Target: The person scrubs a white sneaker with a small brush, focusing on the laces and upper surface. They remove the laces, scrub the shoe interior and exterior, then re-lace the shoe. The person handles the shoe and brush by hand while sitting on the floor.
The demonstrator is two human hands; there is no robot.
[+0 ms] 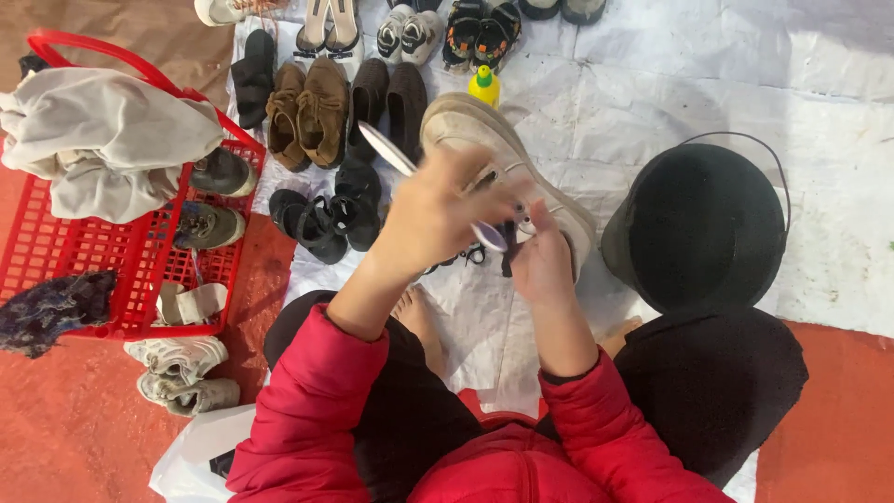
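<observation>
Sneaker [507, 158]: pale, sole up, held over the white sheet [652, 74], beside the black bucket [698, 224].
Right hand [540, 265]: closed round the sneaker's heel end.
Left hand [438, 214]: clasps a brush [400, 158]; blurred.
Advice: brace the sneaker firmly, use short strokes.

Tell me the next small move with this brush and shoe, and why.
Probably draw the brush back along the side of the shoe. The left hand holds the brush across the pale sneaker, and the right hand steadies its heel end over the white sheet. The brush is blurred, so where it touches is unclear.
</observation>
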